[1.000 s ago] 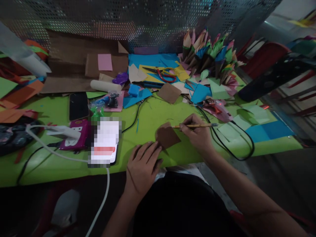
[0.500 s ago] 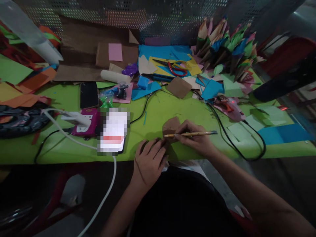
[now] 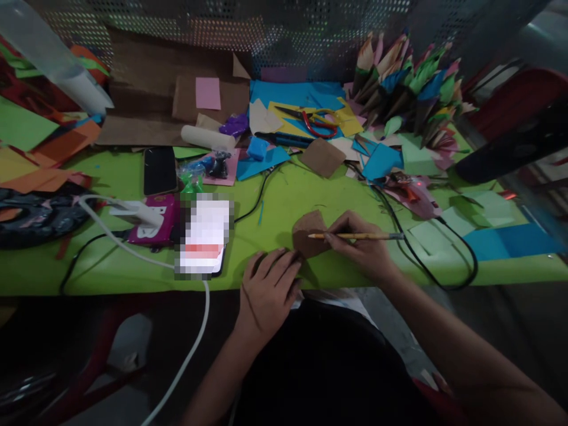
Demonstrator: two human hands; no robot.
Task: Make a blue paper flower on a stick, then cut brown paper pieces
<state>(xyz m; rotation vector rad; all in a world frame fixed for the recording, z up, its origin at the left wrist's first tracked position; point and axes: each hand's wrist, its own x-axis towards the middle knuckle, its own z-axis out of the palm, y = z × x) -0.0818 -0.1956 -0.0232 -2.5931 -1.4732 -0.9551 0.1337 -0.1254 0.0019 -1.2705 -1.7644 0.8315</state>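
A small piece of brown paper [image 3: 307, 232] with a rounded edge lies on the green tabletop near the front edge. Over it, my right hand [image 3: 361, 245] pinches a pencil [image 3: 377, 236], tip pointing left above the brown paper. Whether the tip touches the paper, I cannot tell. My left hand [image 3: 270, 284] lies flat with its fingers stretched forward, fingertips at the paper's lower left edge. To its left is a lit phone [image 3: 207, 231] with a blurred screen.
A purple power strip [image 3: 153, 220] with a white cable stands left. Behind are scissors [image 3: 319, 123], a brown paper square [image 3: 322, 157] and clay packets [image 3: 217, 164]. A pink glue gun [image 3: 412, 195] with a looping black cord lies right, below several paper cones [image 3: 406, 89].
My right hand has moved the pencil a little to the right and slightly away from me, uncovering more of the brown paper. The left hand has stayed nearly still.
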